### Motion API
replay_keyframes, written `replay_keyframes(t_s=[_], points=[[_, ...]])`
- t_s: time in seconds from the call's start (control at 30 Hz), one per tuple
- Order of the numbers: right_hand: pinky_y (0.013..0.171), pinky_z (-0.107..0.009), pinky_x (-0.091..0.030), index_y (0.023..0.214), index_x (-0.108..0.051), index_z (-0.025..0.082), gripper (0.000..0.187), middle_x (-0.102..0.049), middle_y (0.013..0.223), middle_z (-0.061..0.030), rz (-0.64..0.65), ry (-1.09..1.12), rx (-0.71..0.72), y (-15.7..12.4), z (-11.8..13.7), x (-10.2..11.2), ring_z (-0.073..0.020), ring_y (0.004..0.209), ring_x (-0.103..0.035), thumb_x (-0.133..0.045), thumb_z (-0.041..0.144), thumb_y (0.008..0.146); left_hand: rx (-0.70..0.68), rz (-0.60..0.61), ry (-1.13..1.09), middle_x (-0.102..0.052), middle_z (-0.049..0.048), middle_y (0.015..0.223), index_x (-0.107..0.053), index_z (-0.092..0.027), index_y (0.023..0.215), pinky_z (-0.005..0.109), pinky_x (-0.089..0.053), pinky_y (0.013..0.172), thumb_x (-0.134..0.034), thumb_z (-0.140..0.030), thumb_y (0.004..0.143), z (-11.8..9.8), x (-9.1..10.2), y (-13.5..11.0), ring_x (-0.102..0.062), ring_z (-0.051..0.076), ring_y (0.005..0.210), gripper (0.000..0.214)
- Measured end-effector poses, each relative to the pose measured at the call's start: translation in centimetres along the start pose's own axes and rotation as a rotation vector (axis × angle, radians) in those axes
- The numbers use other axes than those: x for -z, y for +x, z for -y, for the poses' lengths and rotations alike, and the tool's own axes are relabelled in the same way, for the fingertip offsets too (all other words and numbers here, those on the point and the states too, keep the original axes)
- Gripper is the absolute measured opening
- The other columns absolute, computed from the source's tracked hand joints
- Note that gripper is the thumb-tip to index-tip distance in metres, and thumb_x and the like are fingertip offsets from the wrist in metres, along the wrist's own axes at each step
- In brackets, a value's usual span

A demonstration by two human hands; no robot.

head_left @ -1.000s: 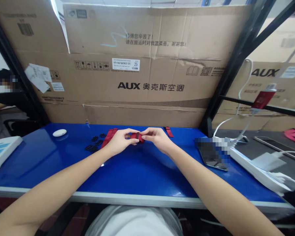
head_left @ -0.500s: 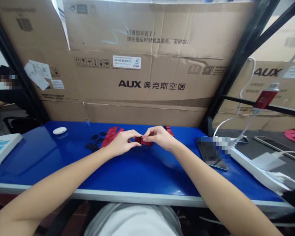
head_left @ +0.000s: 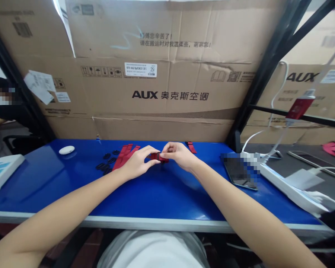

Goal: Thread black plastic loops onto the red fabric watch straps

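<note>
Over the middle of the blue table [head_left: 156, 193], my left hand [head_left: 138, 163] and my right hand [head_left: 176, 155] meet and pinch a short red strap with a black buckle [head_left: 157, 156] between their fingertips. Both hands are closed on it. A pile of red straps [head_left: 124, 155] lies just left of my left hand. Several loose black buckles [head_left: 107, 163] sit beyond that pile. One more red strap piece [head_left: 191, 146] lies behind my right hand near the cardboard.
A large AUX cardboard box [head_left: 167, 74] walls the back. A white oval object [head_left: 66, 150] and a white device [head_left: 1, 171] lie left. A phone [head_left: 238, 172], a white power strip [head_left: 290, 188] and cables lie right. Another person sits far left.
My hands dipped toward the table, then rose slightly, still pinching the red strap and buckle together. The view drifted a little.
</note>
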State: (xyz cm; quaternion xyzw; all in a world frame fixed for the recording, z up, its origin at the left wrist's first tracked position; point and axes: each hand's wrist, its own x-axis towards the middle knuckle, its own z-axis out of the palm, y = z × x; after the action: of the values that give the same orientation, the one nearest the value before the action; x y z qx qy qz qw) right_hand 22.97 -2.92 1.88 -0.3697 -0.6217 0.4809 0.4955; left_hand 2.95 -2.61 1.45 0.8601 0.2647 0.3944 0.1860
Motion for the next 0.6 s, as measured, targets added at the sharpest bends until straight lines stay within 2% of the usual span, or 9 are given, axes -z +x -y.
replay_keyframes(t_s=[0.27, 0.4, 0.6], points=[[0.059, -0.024, -0.041, 0.082, -0.056, 0.018, 0.025, -0.061, 0.063, 0.0032, -0.008, -0.018, -0.016, -0.2, -1.0, -1.0, -0.0106, 0.058, -0.055, -0.073, 0.025, 0.065, -0.028, 0.045, 0.019, -0.064, 0.0089, 0.107, -0.065, -0.023, 0.108, 0.036, -0.043, 0.095, -0.064, -0.032, 0.085, 0.3, -0.1, -0.2, -0.058, 0.024, 0.101, 0.025], [0.059, -0.024, -0.041, 0.081, -0.056, 0.018, 0.024, -0.060, 0.061, 0.0040, -0.003, 0.037, -0.024, -0.4, -1.1, -1.2, -0.0104, 0.058, -0.055, -0.072, 0.025, 0.065, -0.057, 0.047, 0.054, -0.063, 0.0102, 0.110, -0.064, -0.023, 0.110, 0.038, -0.042, 0.097, -0.061, -0.031, 0.086, 0.5, 0.0, -0.4, -0.057, 0.024, 0.104, 0.026], [0.056, -0.024, -0.039, 0.078, -0.054, 0.018, 0.026, -0.060, 0.058, 0.0038, 0.028, 0.039, -0.085, -0.6, -1.1, -1.1, -0.0111, 0.055, -0.054, -0.074, 0.019, 0.061, -0.083, 0.150, 0.100, -0.061, 0.0119, 0.114, -0.061, -0.022, 0.116, 0.038, -0.043, 0.097, -0.056, -0.028, 0.089, 0.7, 0.0, -0.8, -0.056, 0.025, 0.107, 0.029]])
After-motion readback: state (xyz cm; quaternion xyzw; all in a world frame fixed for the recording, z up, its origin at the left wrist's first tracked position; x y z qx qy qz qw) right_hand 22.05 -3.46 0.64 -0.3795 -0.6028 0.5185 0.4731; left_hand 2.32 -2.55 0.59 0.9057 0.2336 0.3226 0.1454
